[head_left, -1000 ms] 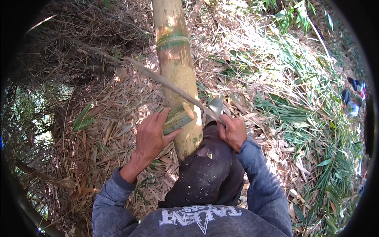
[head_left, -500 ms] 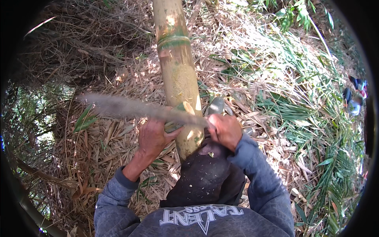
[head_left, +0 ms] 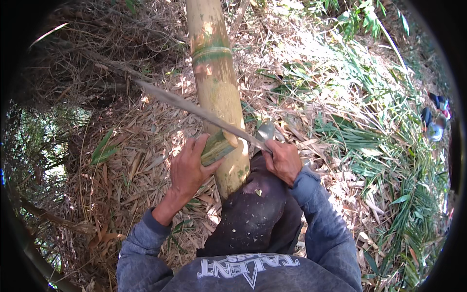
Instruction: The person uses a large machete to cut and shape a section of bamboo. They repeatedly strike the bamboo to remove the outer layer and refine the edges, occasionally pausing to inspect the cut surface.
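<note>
A thick yellow bamboo pole (head_left: 216, 97), with a green ring at its joint, runs from the top of the view down to my bent knee. My left hand (head_left: 187, 165) grips a short green-and-yellow piece of split bamboo (head_left: 215, 151) against the pole's left side; its pale, slanted cut end lies over the pole. In my right hand (head_left: 283, 163) is the handle of a machete, mostly hidden by the fingers. The long machete blade (head_left: 187, 104) slants up and to the left, passing over the pole and just beyond the bamboo piece. Whether it touches the piece I cannot tell.
Dry leaves (head_left: 146, 165) and straw cover the ground around me. Green bamboo leaves (head_left: 350, 138) lie on the right, and tangled dry twigs (head_left: 112, 58) fill the upper left. My dark-trousered knee (head_left: 253, 209) is at the pole's lower end. A person (head_left: 435, 121) shows at the far right edge.
The machete's blade has swung up from a flatter, blurred position, its tip now higher. My right hand has moved slightly right and down. My left hand keeps the bamboo piece in nearly the same place.
</note>
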`<state>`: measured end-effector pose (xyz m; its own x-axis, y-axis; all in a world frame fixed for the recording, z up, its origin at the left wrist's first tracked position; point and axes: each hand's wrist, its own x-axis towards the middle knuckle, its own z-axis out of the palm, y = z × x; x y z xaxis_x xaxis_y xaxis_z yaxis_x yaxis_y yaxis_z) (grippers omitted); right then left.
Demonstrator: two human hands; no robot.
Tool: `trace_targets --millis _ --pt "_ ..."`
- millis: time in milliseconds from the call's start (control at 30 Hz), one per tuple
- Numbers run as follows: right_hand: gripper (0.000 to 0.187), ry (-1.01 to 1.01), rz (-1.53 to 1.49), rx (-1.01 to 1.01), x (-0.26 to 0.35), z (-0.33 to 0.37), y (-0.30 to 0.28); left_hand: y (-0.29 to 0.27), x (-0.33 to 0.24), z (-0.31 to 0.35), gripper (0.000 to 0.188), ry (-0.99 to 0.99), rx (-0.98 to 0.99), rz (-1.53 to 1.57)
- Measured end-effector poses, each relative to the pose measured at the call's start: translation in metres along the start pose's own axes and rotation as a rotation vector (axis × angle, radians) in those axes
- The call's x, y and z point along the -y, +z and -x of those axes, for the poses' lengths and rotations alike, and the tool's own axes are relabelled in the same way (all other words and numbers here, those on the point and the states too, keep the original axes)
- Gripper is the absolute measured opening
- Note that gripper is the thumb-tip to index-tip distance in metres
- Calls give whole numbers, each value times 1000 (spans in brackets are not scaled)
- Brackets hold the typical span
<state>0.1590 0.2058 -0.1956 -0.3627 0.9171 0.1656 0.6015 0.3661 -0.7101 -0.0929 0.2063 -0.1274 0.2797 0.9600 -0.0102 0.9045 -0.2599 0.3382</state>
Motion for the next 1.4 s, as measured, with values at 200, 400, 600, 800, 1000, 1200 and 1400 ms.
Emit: trace_targets --millis 200,400,600,800,1000,1200,1400 --pt "15 -135 -66 -17 31 -13 -9 6 18 0 62 247 -32 -45" --pt "17 133 44 -39 -10 19 9 -3 -3 4 64 -44 52 52" --pt "19 42 1 -11 6 6 -5 -2 -1 0 64 -12 -22 28" --pt "28 -128 -102 -4 24 -12 -5 8 12 2 56 102 -105 63" --pt "16 20 18 39 2 -6 8 1 4 1 58 28 -71 56" --pt "14 -142 -86 -37 32 -10 -8 15 13 7 60 85 -143 83" --pt "15 97 81 46 -15 7 18 12 4 4 62 12 -139 110"
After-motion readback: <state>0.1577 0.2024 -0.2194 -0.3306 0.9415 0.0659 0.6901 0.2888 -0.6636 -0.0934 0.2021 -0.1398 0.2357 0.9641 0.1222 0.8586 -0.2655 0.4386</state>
